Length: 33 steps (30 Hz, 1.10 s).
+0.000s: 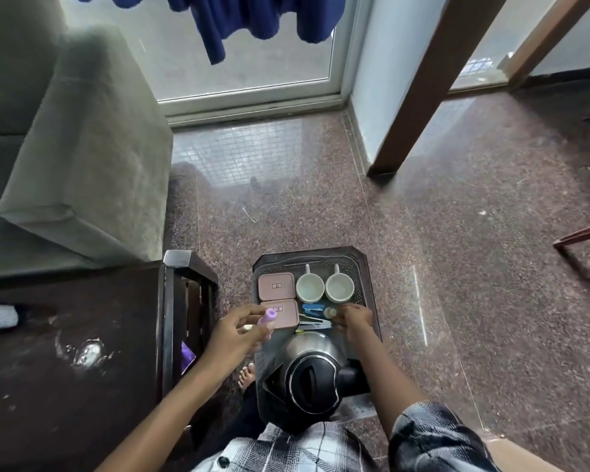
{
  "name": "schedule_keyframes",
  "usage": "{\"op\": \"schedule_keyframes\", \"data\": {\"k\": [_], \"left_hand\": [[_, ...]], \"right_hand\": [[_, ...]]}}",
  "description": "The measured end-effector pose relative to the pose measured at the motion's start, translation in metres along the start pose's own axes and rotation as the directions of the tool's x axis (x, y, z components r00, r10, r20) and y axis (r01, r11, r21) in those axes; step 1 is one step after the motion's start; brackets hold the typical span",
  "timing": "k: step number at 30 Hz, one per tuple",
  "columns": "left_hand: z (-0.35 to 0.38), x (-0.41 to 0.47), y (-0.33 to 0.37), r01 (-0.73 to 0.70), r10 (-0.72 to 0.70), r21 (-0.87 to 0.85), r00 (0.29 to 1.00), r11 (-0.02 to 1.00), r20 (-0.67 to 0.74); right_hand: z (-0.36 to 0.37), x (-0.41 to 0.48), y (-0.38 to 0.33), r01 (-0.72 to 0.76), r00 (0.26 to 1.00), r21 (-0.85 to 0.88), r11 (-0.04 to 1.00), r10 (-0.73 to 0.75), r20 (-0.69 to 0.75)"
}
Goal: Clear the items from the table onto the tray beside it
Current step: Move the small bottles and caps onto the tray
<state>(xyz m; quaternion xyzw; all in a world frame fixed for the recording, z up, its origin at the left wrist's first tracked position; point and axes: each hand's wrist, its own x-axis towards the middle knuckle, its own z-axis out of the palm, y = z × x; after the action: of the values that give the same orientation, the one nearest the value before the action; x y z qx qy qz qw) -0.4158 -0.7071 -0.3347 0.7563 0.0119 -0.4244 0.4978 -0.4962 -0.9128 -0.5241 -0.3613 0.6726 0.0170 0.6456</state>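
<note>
Purple-capped, the small bottle (266, 320) sits pinched in your left hand (234, 335) at the grey tray's (368, 267) left edge. Your right hand (355, 320) closes over a small white bottle (330, 312) inside. You've loaded two pink lidded boxes (276, 286), two white cups (310, 287), one steel kettle (312, 376), and a blue clip (313, 308) there.

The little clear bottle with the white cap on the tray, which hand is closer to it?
Right. The right hand is right beside the little clear bottle with the white cap, fingertips about touching it. The left hand holds a purple tube farther left.
</note>
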Motion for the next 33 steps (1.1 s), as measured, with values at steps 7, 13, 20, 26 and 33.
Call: {"op": "schedule_keyframes", "data": {"k": [7, 13, 20, 26, 33], "left_hand": [[0.014, 0.013, 0.002, -0.101, 0.087, 0.26, 0.994, 0.96, 0.066], [0.028, 0.019, 0.002, -0.193, 0.168, 0.441, 0.981, 0.876, 0.096], [0.031, 0.015, 0.004, -0.189, 0.15, 0.408, 0.98, 0.893, 0.128], [0.018, 0.01, -0.007, -0.132, 0.086, 0.306, 0.983, 0.943, 0.16], [0.003, -0.004, -0.033, -0.07, 0.048, 0.294, 0.995, 0.953, 0.082]], "right_hand": [[-0.012, -0.123, -0.041, 0.224, 0.89, -0.007, 0.975, -0.202, 0.409], [-0.003, -0.172, -0.025, 0.506, 0.763, -0.136, 0.852, -0.368, 0.532], [-0.026, -0.134, -0.032, 0.566, 0.803, -0.249, 0.786, -0.458, 0.381], [-0.04, -0.067, -0.025, 0.515, 0.797, -0.782, 0.35, -0.532, 0.286], [-0.027, -0.037, -0.011, 0.492, 0.744, -0.859, -0.141, -0.445, 0.499]]}}
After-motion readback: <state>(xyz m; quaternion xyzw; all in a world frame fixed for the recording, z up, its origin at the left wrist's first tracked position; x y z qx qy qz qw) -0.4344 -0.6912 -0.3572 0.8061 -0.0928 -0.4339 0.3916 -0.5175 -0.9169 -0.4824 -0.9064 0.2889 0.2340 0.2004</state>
